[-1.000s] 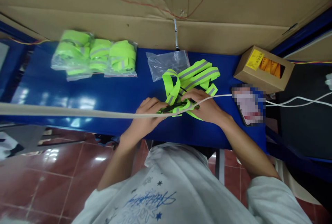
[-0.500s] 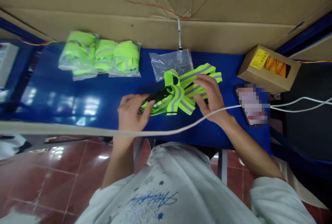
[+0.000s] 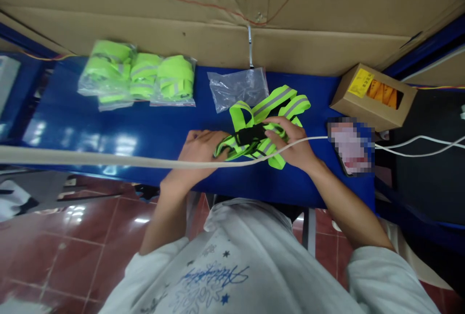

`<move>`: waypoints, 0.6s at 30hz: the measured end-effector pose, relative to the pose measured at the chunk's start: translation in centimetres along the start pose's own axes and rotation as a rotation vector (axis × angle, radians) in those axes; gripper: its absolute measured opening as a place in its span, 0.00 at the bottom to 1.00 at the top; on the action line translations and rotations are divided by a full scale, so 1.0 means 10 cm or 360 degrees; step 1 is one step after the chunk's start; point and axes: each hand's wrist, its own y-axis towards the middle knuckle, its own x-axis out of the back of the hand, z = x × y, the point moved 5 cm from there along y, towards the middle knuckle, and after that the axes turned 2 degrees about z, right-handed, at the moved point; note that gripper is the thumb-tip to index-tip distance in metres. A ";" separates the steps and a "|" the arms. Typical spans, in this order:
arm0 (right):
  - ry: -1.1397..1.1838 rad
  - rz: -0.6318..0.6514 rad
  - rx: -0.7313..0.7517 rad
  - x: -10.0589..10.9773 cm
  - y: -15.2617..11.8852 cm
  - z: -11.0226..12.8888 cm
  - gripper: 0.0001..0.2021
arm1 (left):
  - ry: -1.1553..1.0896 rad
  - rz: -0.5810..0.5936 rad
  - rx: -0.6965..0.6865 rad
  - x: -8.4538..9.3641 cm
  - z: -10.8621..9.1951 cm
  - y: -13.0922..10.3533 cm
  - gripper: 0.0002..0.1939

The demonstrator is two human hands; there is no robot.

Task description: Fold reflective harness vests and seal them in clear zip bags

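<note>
A bundle of neon-yellow straps with grey stripes (image 3: pixel 274 101) lies on the blue table, its loops spread toward the back right. My left hand (image 3: pixel 203 151) is closed round the bundle's left end. At the right side, my right hand (image 3: pixel 294 144) pinches the straps beside a black band (image 3: pixel 251 134) that crosses the bundle's middle. A flat clear plastic bag (image 3: pixel 236 88) lies just behind the loops. A white cable (image 3: pixel 163 163) passes in front of both hands and hides a little of them.
Several bagged yellow strap bundles (image 3: pixel 176 77) sit at the back left of the blue table (image 3: pixel 145 127). On the right are an open-windowed cardboard box (image 3: pixel 407 105) with orange contents and a phone (image 3: pixel 350 147) with a blurred screen.
My left hand has moved right with its end of the straps. My right hand has closed on the bundle. The black part now shows across the middle, and the cable's left part sits higher.
</note>
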 end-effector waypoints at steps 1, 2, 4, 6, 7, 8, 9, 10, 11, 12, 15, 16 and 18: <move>0.0031 -0.0039 -0.0046 0.04 0.01 -0.03 0.11 | -0.0054 0.0070 0.0057 0.02 0.07 0.00 0.12; 0.0058 -0.0078 -0.0086 0.07 0.03 -0.05 0.11 | -0.0126 0.0107 0.0095 0.05 0.13 0.00 0.12; 0.0108 -0.0124 -0.0130 0.14 0.05 -0.09 0.12 | -0.0323 0.0045 0.0108 0.15 0.23 -0.01 0.11; 0.0168 -0.0113 -0.0121 0.20 0.07 -0.09 0.14 | -0.0633 -0.0128 0.0127 0.26 0.30 -0.02 0.11; 0.0205 -0.0092 -0.0099 0.22 0.07 -0.08 0.15 | -0.0846 -0.0229 0.0163 0.30 0.34 -0.03 0.11; 0.0241 -0.0066 -0.0068 0.23 0.07 -0.07 0.16 | -0.1100 -0.0332 0.0204 0.33 0.37 -0.04 0.11; 0.0266 -0.0047 -0.0037 0.25 0.07 -0.05 0.17 | -0.1377 -0.0429 0.0235 0.35 0.39 -0.04 0.12; 0.0279 -0.0040 -0.0005 0.27 0.07 -0.03 0.16 | -0.1650 -0.0506 0.0248 0.37 0.39 -0.03 0.14; 0.0282 -0.0047 0.0015 0.29 0.07 -0.02 0.15 | -0.1899 -0.0564 0.0225 0.39 0.38 -0.01 0.15; 0.0282 -0.0057 0.0009 0.30 0.07 -0.01 0.13 | -0.2119 -0.0611 0.0184 0.42 0.35 0.01 0.17; 0.0376 -0.0154 -0.0196 0.37 0.07 -0.04 0.12 | -0.2564 -0.0593 0.0212 0.53 0.30 0.10 0.18; 0.0437 -0.0224 -0.0297 0.42 0.06 -0.08 0.14 | -0.2631 -0.0570 0.0266 0.56 0.30 0.12 0.18; 0.0538 -0.0390 -0.0458 0.54 0.05 -0.14 0.17 | -0.2560 -0.0579 0.0372 0.63 0.32 0.13 0.18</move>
